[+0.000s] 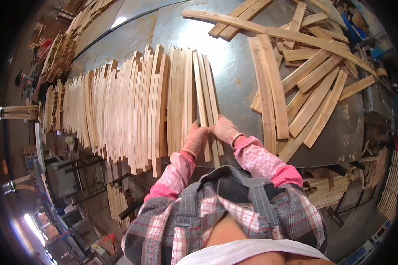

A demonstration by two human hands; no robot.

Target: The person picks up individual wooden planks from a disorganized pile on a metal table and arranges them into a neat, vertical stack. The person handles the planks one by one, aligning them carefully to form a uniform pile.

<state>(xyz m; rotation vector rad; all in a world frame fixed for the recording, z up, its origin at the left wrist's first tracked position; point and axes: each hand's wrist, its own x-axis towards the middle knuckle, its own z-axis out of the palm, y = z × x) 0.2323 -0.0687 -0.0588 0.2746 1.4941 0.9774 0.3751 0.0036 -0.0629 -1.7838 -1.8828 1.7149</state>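
Observation:
Close to the table's front edge, my two gloved hands close around a few narrow wooden strips [205,95] standing on edge. My left hand [195,139] presses in from the left side, and its fingertips are partly hidden by the wood. From the right, my right hand [226,130] has its fingers wrapped over the strips' near ends. Just left of them stands a long row of wooden strips [124,101], packed side by side with uneven ends. A narrow gap shows between the held strips and that row's nearest pieces [180,88].
A loose, crisscrossed pile of wooden boards [316,84] lies on the right of the metal table [232,70]. More stacked wood [329,187] sits below the table at the right. A person [30,81] is at the far left, beside other wood stacks.

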